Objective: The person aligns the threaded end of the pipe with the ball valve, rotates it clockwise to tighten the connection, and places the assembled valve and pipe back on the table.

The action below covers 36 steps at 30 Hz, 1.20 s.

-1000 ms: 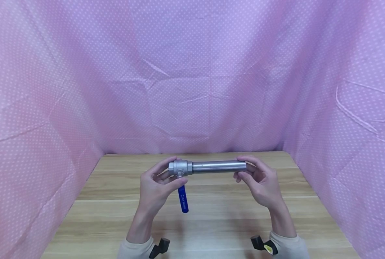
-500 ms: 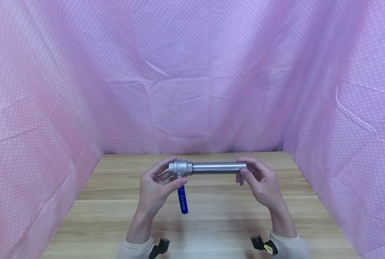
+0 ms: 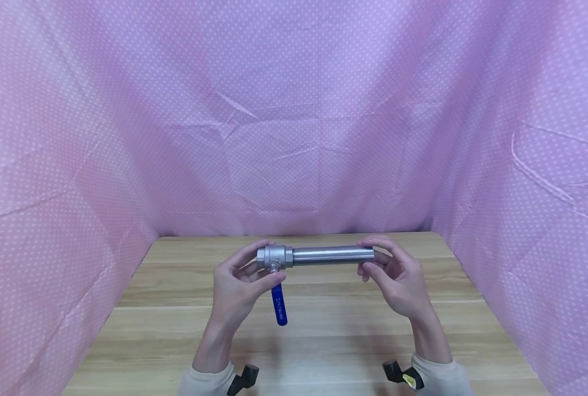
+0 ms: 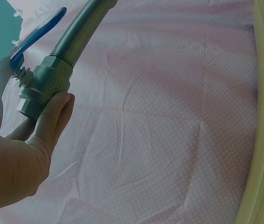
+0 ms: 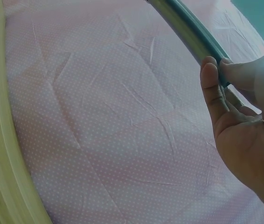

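My left hand [image 3: 236, 286] grips a silver ball valve [image 3: 276, 256] around its body, thumb in front by the stem and fingers behind. The valve's blue lever handle [image 3: 279, 306] points down toward me in the head view. A smooth metal pipe [image 3: 330, 254] extends rightward from the valve's hex end, and a band of thread [image 4: 63, 57] shows at that joint in the left wrist view. At the pipe's free end my right hand [image 3: 401, 280] pinches it between thumb and fingertips. Valve and pipe are held level, raised over the table.
Below the hands lies a wood-grain table [image 3: 318, 352]. Pink dotted cloth [image 3: 294, 137] hangs around its back and both sides. A black camera mount sits on each wrist, the left mount [image 3: 244, 378] and the right mount [image 3: 402, 375].
My right thumb and fingers have shifted slightly on the pipe's end, the thumb going up, then back down. The pipe's free end dipped a little and rose again. My left hand stays put.
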Available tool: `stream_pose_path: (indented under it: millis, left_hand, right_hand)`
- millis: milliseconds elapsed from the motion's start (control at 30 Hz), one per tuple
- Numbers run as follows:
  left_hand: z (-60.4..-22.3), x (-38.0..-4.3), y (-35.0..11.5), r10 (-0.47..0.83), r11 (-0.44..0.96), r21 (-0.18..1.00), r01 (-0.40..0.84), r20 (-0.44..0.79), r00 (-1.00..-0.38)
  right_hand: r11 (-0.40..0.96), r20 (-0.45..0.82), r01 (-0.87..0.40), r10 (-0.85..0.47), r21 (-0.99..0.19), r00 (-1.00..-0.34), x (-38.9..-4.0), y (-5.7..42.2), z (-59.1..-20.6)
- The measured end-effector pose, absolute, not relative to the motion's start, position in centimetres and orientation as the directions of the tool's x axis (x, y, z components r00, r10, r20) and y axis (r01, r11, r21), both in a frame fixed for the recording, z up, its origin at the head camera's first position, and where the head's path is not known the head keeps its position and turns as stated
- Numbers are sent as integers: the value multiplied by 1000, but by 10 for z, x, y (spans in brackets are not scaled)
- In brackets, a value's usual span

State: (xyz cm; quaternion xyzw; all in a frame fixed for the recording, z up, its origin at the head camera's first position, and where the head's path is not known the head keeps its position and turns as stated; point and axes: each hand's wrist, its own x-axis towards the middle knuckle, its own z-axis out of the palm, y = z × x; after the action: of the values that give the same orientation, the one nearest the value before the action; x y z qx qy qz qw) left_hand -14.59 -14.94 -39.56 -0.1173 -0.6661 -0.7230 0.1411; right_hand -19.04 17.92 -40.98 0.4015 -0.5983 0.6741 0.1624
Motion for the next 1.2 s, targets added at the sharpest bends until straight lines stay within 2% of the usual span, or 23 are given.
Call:
stream_pose_path:
  millis: [467, 667, 900, 1033, 1200]
  left_hand:
    - [-396, -146, -150, -34, -72, 924, 376, 374, -927]
    - [-396, -145, -149, -39, -71, 924, 376, 374, -927]
    - [-397, -145, -149, -49, -63, 924, 378, 375, -926]
    - [-397, -145, -149, -52, -69, 923, 379, 376, -925]
    - [-397, -144, -149, -45, -70, 924, 376, 373, -927]
  right_hand:
    - [-16, 697, -712, -220, -702, -683, -188, 182, -410]
    - [-69, 684, -690, -232, -721, -692, -188, 181, -409]
    - [-232, 716, -678, -273, -698, -643, -189, 181, -409]
    - [-206, 712, -684, -275, -700, -646, -189, 181, -409]
    - [-100, 708, -711, -260, -697, -657, -187, 181, -409]
